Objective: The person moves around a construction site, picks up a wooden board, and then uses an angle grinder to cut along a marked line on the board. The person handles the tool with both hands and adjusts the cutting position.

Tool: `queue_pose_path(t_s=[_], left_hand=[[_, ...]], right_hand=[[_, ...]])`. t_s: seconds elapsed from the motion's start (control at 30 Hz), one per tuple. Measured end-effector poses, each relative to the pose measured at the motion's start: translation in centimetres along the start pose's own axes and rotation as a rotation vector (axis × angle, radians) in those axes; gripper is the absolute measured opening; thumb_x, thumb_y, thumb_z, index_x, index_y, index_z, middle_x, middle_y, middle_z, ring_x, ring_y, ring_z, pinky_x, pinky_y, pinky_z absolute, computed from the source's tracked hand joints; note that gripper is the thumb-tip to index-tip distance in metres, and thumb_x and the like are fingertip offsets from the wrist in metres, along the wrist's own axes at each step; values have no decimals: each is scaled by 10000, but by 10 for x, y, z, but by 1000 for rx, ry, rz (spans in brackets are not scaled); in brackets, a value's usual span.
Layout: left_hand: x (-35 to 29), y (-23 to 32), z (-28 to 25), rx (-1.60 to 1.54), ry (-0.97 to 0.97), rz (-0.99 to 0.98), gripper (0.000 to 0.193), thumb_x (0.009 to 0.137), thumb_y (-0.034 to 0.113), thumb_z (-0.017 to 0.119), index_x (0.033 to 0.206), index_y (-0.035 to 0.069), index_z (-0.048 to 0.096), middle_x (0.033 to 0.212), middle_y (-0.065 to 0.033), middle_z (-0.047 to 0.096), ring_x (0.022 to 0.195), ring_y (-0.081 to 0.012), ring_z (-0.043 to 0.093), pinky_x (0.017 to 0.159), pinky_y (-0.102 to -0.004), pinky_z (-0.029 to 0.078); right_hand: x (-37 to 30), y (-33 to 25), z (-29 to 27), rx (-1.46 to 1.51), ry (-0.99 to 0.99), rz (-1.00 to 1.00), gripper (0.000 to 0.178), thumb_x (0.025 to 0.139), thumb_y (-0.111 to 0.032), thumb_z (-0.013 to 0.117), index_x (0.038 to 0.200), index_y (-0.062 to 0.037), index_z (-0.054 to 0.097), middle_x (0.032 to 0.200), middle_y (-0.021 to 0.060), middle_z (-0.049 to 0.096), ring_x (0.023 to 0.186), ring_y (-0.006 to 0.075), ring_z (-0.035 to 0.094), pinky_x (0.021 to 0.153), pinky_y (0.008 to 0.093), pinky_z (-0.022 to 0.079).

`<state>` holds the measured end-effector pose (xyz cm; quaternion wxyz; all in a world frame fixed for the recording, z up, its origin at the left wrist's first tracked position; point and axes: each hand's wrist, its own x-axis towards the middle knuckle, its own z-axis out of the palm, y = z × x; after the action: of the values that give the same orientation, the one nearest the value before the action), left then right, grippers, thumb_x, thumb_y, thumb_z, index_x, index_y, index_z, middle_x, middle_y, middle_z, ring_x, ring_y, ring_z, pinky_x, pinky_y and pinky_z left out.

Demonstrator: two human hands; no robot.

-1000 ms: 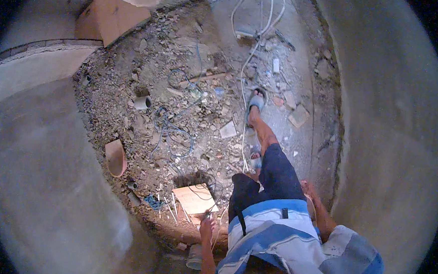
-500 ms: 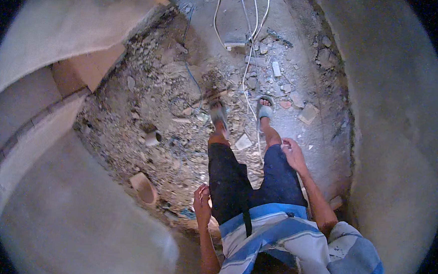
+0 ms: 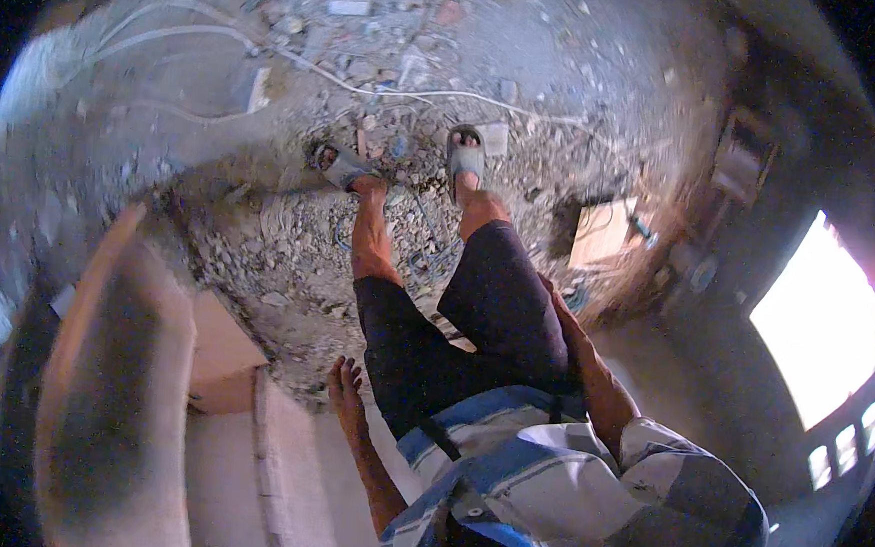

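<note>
My left hand (image 3: 347,388) hangs beside my left thigh, its fingers loosely apart and nothing in them. Beside my right thigh is my right hand (image 3: 559,299); the dark shorts (image 3: 496,307) hide most of its fingers, so whether it is open or closed does not show. Neither hand is seen holding a thing. My feet, in grey slide sandals (image 3: 468,153), stand apart on loose rubble (image 3: 300,230).
A white cable (image 3: 368,91) crosses the rubble ahead of my feet. To the right lies a square tan board (image 3: 602,233), with a bright window (image 3: 821,317) beyond. A ledge with a reddish-brown block (image 3: 221,340) and a curved wall edge (image 3: 167,357) rise at the left.
My body and view have turned to the right, bringing the window and board into sight. My feet have shifted. My right hand has slipped partly behind the thigh; the left stays low beside the leg.
</note>
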<state>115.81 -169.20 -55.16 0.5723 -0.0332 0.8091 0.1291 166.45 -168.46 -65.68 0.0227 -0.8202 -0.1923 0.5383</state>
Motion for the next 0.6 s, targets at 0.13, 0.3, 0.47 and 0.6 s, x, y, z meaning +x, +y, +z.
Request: queue_pose_path(t_s=[0.13,0.3,0.47,0.6], left_hand=[[50,13,-24,234,-88,89,444,1083,351,546,1395,36,579,1317,-136,667,1178,-262,653,1031,-395,488],[77,42,19,413,-16,311,415,1081,293,548,1395,22,558,1366,-147,629,1272,-284,593,1139,-423,421],[15,40,179,600,-148,498,417,1068,302,591,1374,23,546,1357,-133,624,1298,-262,573,1136,-414,421],[-48,-86,358,853,-464,349,484,1024,244,656,1432,17,528,1388,-141,617,1276,-259,574,1122,-390,421]], right_hand=[[-41,148,44,143,150,88,339,998,-330,598,1177,-61,701,1089,130,738,1062,278,680,922,394,519],[-58,298,31,130,2,185,434,1068,-243,458,1345,58,601,1367,159,664,1227,264,629,1094,356,456],[-38,385,-22,786,163,488,303,992,-234,698,1243,-65,674,902,75,729,665,163,699,521,305,523],[125,517,-83,137,319,91,428,969,-401,678,1163,-19,659,910,196,698,803,341,684,696,463,536]])
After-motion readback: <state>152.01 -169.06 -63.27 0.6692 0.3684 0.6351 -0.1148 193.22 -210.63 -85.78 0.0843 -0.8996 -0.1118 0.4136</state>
